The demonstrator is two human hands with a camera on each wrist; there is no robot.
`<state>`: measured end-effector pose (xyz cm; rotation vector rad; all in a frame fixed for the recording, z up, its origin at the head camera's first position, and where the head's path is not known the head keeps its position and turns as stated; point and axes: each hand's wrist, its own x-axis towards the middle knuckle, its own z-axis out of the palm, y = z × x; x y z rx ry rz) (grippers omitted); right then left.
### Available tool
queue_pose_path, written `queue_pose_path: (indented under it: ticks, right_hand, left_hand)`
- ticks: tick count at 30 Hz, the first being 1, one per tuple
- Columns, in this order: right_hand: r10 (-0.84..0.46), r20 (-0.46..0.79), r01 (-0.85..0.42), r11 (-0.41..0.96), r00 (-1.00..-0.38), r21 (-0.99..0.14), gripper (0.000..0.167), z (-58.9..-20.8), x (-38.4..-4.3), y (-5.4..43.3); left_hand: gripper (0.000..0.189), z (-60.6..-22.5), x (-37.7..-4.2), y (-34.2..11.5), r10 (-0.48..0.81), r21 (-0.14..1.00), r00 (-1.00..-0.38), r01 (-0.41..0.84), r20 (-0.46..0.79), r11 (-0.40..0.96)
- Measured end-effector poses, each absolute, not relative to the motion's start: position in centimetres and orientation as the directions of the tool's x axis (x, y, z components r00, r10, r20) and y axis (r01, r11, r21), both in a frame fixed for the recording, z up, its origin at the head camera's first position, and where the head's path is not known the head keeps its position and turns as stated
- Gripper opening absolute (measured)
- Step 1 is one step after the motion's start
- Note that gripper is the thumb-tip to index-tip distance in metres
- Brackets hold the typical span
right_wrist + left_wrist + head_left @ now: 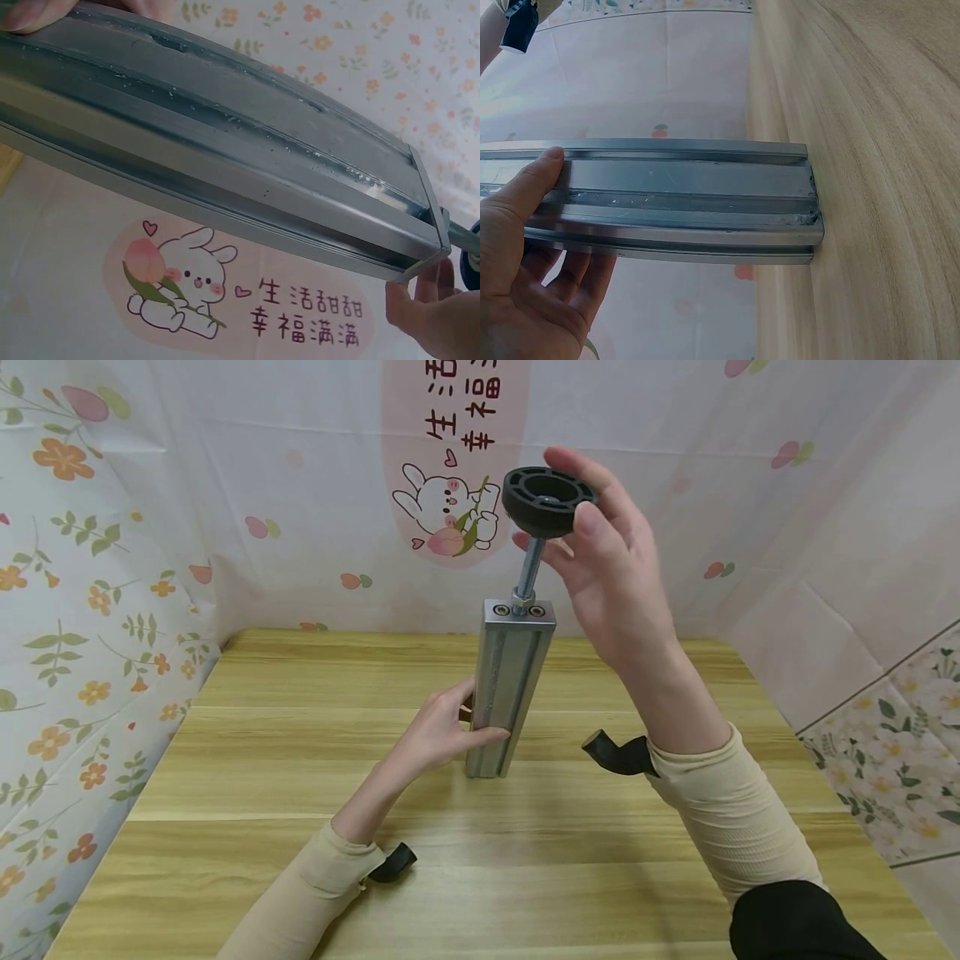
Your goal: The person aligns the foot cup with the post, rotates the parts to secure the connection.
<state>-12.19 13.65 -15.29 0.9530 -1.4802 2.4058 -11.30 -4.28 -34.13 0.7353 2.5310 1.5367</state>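
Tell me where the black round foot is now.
In the head view, the black round foot sits just right of upper centre, atop the threaded rod, with the right hand at its right edge.

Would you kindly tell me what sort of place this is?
Probably a small tabletop work setup, judging by the wood-grain table, the rabbit-printed cloth behind it and the flowered cloth at left.

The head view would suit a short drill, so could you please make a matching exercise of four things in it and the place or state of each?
Column one:
1. left grip
2. right grip
3. threaded rod
4. metal profile

Column two:
A. between the metal profile and the black foot
B. standing on end on the wooden table
C. holding the metal profile
D. holding the black foot

Pairs: 1-C; 2-D; 3-A; 4-B
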Motion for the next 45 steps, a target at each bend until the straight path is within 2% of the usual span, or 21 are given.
queue_pose_path:
  ticks: [7, 14, 21, 26, 30, 34, 39, 45]
  right_hand:
    - [-0.309, 0.572, -0.353, -0.543, -0.760, -0.762, 0.067, -15.5, -12.6, 13.9]
    - [-0.258, 0.581, -0.373, -0.556, -0.772, -0.743, 0.056, -15.4, -12.5, 13.9]
    - [-0.101, 0.618, -0.500, -0.493, -0.780, -0.712, 0.075, -15.4, -12.1, 13.5]
    - [-0.057, 0.625, -0.533, -0.466, -0.779, -0.707, 0.078, -15.3, -12.0, 13.3]
    - [-0.122, 0.607, -0.479, -0.502, -0.785, -0.720, 0.076, -15.5, -12.2, 13.6]
    - [-0.232, 0.565, -0.364, -0.564, -0.792, -0.741, 0.072, -15.7, -12.7, 13.9]
    - [-0.372, 0.524, -0.229, -0.604, -0.766, -0.764, 0.076, -15.8, -13.2, 14.2]
    - [-0.422, 0.520, -0.175, -0.628, -0.743, -0.759, 0.073, -15.6, -13.4, 13.9]
  left_hand:
    - [0.060, -34.3, -11.4, -4.3, 0.448, 0.862, -0.881, 0.339, 0.151, 0.377]
    - [0.061, -34.3, -11.3, -4.3, 0.450, 0.859, -0.881, 0.340, 0.148, 0.383]
    - [0.058, -34.2, -11.1, -4.2, 0.446, 0.856, -0.885, 0.331, 0.135, 0.397]
    - [0.057, -34.2, -11.2, -4.2, 0.445, 0.856, -0.885, 0.333, 0.138, 0.396]
    - [0.059, -34.2, -11.2, -4.2, 0.451, 0.853, -0.881, 0.340, 0.143, 0.395]
    - [0.060, -34.1, -11.2, -4.2, 0.451, 0.852, -0.881, 0.343, 0.145, 0.395]
    - [0.061, -34.2, -11.2, -4.2, 0.455, 0.848, -0.876, 0.359, 0.162, 0.389]
    - [0.061, -34.1, -11.2, -4.2, 0.448, 0.860, -0.880, 0.346, 0.158, 0.376]
